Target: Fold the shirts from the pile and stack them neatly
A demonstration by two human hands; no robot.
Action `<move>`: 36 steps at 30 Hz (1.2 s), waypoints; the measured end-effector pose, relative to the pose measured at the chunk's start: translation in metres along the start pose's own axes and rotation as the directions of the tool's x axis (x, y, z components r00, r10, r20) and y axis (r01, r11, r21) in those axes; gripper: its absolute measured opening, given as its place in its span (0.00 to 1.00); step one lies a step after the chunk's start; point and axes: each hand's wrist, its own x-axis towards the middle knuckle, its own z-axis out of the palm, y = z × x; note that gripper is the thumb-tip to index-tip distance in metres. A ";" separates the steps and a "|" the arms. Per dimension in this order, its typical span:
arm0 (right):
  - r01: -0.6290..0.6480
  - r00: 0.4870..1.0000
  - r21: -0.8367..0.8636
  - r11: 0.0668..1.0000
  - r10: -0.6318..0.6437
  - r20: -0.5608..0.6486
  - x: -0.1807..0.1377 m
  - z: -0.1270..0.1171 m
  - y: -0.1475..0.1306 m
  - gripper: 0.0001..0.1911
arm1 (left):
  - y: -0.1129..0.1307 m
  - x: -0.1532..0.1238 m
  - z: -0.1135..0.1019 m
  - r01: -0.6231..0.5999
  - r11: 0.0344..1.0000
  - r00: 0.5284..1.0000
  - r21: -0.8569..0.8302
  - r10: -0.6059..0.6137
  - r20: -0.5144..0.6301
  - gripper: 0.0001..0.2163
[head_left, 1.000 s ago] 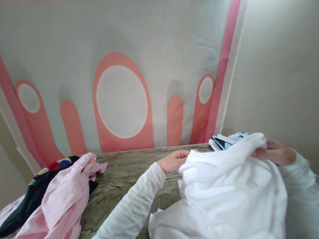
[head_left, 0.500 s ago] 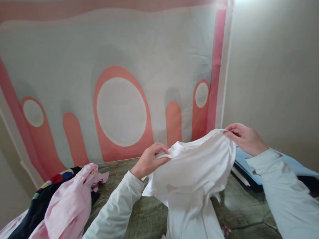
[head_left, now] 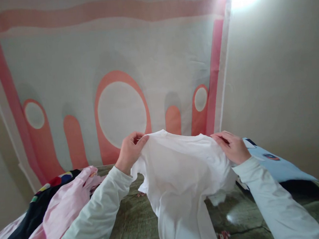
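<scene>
A white short-sleeved T-shirt hangs stretched between my two hands, its neckline at the top and its lower part running down over the table toward me. My left hand pinches the shirt's left shoulder between thumb and fingers. At the opposite shoulder, my right hand grips the fabric in the same way. The body of the shirt falls in loose folds, and its bottom edge runs out of view.
On the left lie a pink garment and a dark garment with coloured patches. Light blue folded clothing rests on dark cloth at the right. The table has a green, wood-like surface. Behind it hangs a pink-patterned backdrop.
My left hand has shifted left and up from the neckline to the shoulder. My right hand has come slightly down and left. The neckline is now spread level between both hands.
</scene>
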 end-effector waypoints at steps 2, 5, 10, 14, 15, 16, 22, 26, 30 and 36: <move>0.097 0.994 -0.009 0.995 -0.097 0.041 -0.003 0.003 -0.009 0.13 | 0.008 0.008 -0.015 -0.051 0.994 0.998 0.100 0.055 -0.034 0.14; 0.235 0.965 -0.021 0.972 -0.230 0.125 -0.006 0.005 -0.020 0.11 | 0.026 0.015 -0.039 -0.134 0.969 0.990 0.209 0.141 -0.020 0.13; 0.322 0.947 -0.105 0.941 -0.318 0.048 0.001 -0.013 -0.037 0.09 | 0.068 0.000 -0.078 -0.300 0.934 0.954 0.193 0.298 0.039 0.09; 0.243 0.949 -0.188 0.951 -0.274 -0.157 0.010 -0.045 -0.069 0.13 | 0.109 -0.023 -0.102 -0.370 0.885 0.912 0.284 0.403 -0.068 0.07; 0.204 0.948 -0.202 0.958 -0.245 -0.205 0.014 -0.053 -0.078 0.13 | 0.119 -0.026 -0.106 -0.355 0.878 0.893 0.322 0.420 -0.160 0.09; 0.166 0.942 -0.217 0.962 -0.220 -0.254 0.019 -0.060 -0.087 0.12 | 0.129 -0.027 -0.109 -0.330 0.871 0.867 0.363 0.432 -0.249 0.12; 0.071 0.881 -0.252 0.965 -0.179 -0.437 0.082 -0.070 -0.098 0.13 | 0.145 0.029 -0.122 -0.398 0.683 0.728 0.613 0.641 -0.241 0.21; 0.140 0.985 -0.229 0.963 -0.158 -0.063 0.115 -0.020 -0.050 0.16 | 0.072 0.078 -0.109 -0.463 0.598 0.860 0.654 0.481 0.170 0.18; 0.113 0.923 -0.304 0.946 0.014 0.385 0.092 0.063 0.007 0.15 | -0.042 0.073 -0.059 -0.421 0.634 0.893 0.649 0.165 0.419 0.10; 0.071 0.719 -0.426 0.902 0.249 0.649 0.010 0.138 0.043 0.25 | -0.152 0.000 0.019 -0.246 0.671 0.811 0.699 -0.252 0.528 0.23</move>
